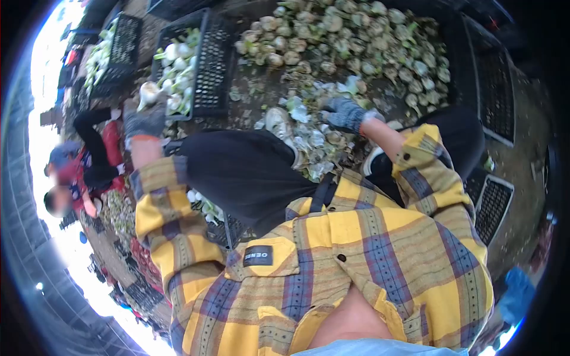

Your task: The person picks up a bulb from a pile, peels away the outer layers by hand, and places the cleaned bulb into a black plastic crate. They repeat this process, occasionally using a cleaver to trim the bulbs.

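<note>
My left hand (144, 120), in a grey knit glove, grips a white garlic bulb (149, 95) at the near left side of a black crate. That crate (212, 68) holds several white bulbs with green stems (178, 65). In the middle, my right hand (346, 114), also gloved in grey, hovers over loose peeled skins (317, 139). Its fingers are curled toward the left, and whatever is between them is hidden. Beyond it spreads a large heap of rough, unpeeled bulbs (350, 35).
More black crates stand at the far left (124, 47), right (496, 89) and lower right (494, 204). My shoe (279, 126) rests beside the skins. Another person (77, 172) sits at the left near a further bulb pile (120, 213).
</note>
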`<control>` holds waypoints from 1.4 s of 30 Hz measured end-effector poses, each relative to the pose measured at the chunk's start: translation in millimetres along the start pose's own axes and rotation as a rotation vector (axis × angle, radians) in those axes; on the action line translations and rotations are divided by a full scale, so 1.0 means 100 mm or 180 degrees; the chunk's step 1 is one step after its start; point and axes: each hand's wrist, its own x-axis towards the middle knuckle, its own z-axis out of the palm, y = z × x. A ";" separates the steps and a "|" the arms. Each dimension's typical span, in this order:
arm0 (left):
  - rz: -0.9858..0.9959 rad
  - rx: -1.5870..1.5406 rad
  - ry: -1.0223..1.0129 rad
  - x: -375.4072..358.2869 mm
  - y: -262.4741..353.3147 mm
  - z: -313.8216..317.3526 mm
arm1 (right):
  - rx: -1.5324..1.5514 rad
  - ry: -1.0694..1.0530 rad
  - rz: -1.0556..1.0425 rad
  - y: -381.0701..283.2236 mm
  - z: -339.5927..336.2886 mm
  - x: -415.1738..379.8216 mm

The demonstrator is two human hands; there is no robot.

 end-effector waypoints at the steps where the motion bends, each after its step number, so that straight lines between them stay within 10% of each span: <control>1: -0.0309 -0.1345 0.0503 -0.07 0.13 0.16 | -0.0322 -0.0150 0.0211 0.05 0.05 0.03; 3: -0.1041 -0.3022 0.1095 -0.05 0.27 0.39 | -0.0635 -0.0286 0.0487 0.29 0.11 0.11; 6: -0.1099 -0.2898 -0.0218 -0.26 0.31 1.01 | -0.1057 -0.0475 0.0816 0.44 0.06 0.17; 17: -0.2046 -0.2086 -0.1464 -0.84 0.06 2.31 | -0.0668 0.1018 0.2747 1.51 -0.18 0.57; 29: -0.1867 -0.1816 -0.1463 -0.89 0.06 2.36 | -0.0471 0.0977 0.2513 1.29 -0.27 0.63; 37: 0.0123 -0.0027 -0.1125 -0.99 -0.11 2.53 | -0.0904 0.1153 0.0948 -0.05 -0.64 0.38; 42: -0.0445 -0.0564 -0.1265 -0.62 -1.12 3.02 | -0.1189 0.1362 0.0000 -0.80 -0.63 -0.07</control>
